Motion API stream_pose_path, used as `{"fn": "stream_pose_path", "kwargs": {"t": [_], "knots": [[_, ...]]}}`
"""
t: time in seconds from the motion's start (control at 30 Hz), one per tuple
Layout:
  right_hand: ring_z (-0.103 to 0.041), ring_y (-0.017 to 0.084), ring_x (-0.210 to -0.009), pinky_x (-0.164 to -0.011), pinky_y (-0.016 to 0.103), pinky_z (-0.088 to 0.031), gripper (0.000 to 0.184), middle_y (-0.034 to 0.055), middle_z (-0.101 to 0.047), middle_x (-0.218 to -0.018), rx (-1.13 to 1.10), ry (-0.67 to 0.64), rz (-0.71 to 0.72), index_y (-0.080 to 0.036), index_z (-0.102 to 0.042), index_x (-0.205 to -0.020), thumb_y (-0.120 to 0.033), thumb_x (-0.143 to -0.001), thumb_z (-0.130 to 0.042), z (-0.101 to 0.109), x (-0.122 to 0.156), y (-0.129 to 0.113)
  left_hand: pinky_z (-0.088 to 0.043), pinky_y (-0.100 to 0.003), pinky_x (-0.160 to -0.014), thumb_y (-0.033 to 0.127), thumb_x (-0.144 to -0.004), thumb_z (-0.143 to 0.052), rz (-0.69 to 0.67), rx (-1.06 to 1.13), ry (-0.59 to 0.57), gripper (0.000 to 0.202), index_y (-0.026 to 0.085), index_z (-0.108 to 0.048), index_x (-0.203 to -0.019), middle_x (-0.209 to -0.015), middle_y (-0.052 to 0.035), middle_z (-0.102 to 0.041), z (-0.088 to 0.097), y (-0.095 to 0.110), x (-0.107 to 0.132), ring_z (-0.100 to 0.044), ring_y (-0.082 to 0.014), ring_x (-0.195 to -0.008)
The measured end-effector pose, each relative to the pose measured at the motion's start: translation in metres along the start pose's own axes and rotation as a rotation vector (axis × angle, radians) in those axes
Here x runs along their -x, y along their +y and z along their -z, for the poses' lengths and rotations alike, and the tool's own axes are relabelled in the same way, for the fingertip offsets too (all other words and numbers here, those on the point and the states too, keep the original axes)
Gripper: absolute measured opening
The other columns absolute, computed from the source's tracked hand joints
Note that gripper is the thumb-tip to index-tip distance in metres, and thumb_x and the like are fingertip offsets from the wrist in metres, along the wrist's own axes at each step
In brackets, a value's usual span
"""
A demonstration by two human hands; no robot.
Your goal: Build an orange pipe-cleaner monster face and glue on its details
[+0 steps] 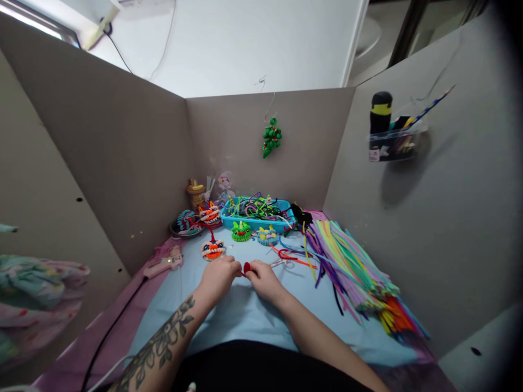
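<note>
Just above the blue cloth, my right hand [265,280] pinches a small red pipe cleaner [247,267], part of it bunched into a rounded shape. My left hand [220,273] is closed at the other side, its fingertips on a thin red end. Most of the piece is hidden by my fingers. Beyond my left hand lies an orange and white lion-like pipe-cleaner face [213,250]. A green face [241,231] and a blue and yellow one [267,236] sit farther back. Scissors [286,263] lie just right of my right hand, near loose red and orange stems.
A blue tray [255,223] full of pipe-cleaner scraps stands at the back. Bundled coloured pipe cleaners [351,261] cover the right side. A pink glue gun [165,263] with a black cord lies left. Grey partitions [269,106] enclose the table; a clear holder [392,146] hangs on the right one.
</note>
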State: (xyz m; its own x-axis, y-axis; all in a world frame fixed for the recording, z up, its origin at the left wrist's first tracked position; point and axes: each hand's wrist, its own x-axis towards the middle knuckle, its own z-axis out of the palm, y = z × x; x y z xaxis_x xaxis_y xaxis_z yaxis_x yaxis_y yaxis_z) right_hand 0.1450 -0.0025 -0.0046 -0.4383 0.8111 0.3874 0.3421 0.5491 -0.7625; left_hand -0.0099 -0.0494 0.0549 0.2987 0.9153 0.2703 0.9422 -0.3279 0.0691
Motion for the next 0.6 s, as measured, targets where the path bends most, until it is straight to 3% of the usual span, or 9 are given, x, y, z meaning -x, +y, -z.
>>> {"fn": "stream_pose_path", "kwargs": {"t": [0.13,0.27,0.47,0.6], "knots": [[-0.048,0.013,-0.068,-0.063,0.022,-0.033,0.013,0.0014,-0.053,-0.069,0.124,-0.127,0.065,-0.016,-0.054,-0.064,-0.011,-0.075,-0.048,-0.001,0.003,-0.002,-0.036,-0.025,-0.058,0.021,-0.074,-0.059,-0.032,-0.013,-0.081,0.007,0.020,-0.065,-0.072,-0.072,-0.0053,-0.063,0.001,-0.001,-0.003,-0.058,-0.0191,-0.070],[-0.050,0.014,-0.072,-0.065,0.023,-0.033,0.013,0.0034,-0.056,-0.072,0.227,-0.198,0.046,-0.015,-0.058,-0.069,-0.012,-0.075,-0.047,-0.001,0.004,-0.001,-0.037,-0.025,-0.059,0.018,-0.075,-0.057,0.019,0.035,-0.058,0.015,0.020,-0.063,-0.088,-0.075,-0.0052,-0.065,-0.005,-0.003,-0.001,-0.059,-0.0183,-0.070],[-0.052,0.015,-0.071,-0.063,0.023,-0.033,0.013,0.0038,-0.060,-0.076,0.271,-0.295,0.047,-0.016,-0.062,-0.076,-0.015,-0.074,-0.049,0.002,0.004,0.000,-0.037,-0.024,-0.063,0.018,-0.078,-0.055,-0.232,0.058,-0.079,0.014,0.022,-0.066,-0.084,-0.070,-0.0035,-0.061,-0.002,-0.009,-0.001,-0.055,-0.0162,-0.072],[-0.050,0.014,-0.068,-0.061,0.022,-0.033,0.013,0.0028,-0.059,-0.073,0.244,-0.327,0.066,-0.016,-0.063,-0.073,-0.015,-0.072,-0.050,0.003,0.004,0.001,-0.036,-0.025,-0.062,0.022,-0.081,-0.052,-0.324,0.047,-0.095,0.015,0.023,-0.067,-0.081,-0.070,-0.0034,-0.059,-0.004,-0.014,-0.002,-0.053,-0.0156,-0.070]]}}
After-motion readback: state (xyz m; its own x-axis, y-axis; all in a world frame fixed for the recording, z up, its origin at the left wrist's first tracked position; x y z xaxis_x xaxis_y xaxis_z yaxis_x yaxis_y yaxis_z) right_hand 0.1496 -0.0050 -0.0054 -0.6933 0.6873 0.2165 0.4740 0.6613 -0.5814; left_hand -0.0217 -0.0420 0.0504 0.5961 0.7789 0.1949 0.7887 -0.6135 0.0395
